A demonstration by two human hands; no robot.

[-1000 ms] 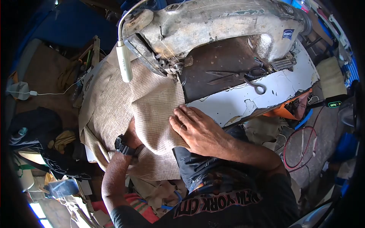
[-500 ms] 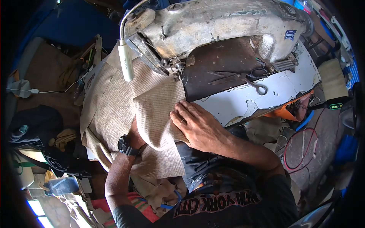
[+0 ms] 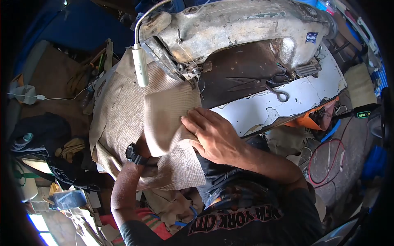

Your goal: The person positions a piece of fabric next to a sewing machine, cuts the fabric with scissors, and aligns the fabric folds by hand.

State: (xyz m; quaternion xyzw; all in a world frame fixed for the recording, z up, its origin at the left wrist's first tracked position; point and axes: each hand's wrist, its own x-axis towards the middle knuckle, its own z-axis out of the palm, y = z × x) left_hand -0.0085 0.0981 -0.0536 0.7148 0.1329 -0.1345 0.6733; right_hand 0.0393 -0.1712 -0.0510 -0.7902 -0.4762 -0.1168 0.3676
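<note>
A beige ribbed fabric (image 3: 119,110) drapes over the left part of the machine table, its upper right end lying under the presser foot of an old, worn sewing machine (image 3: 242,24). My right hand (image 3: 213,137) grips the fabric's right edge just below the needle area (image 3: 196,76), fingers bent over the cloth. My left hand (image 3: 142,146) reaches beneath a raised fold of the fabric; its fingers are hidden, and only the wrist with a black watch (image 3: 134,155) shows.
Dark scissors (image 3: 262,85) lie on the machine bed, right of the needle. A white lamp (image 3: 140,67) hangs beside the machine head. The white tabletop (image 3: 254,112) has peeling edges. Brown cloth (image 3: 168,205) lies below the table, and a red cable loop (image 3: 324,164) is on the floor.
The fold between my hands has lifted and rounded out. My right hand's fingers have bent more at the fabric's edge. The view has shifted slightly.
</note>
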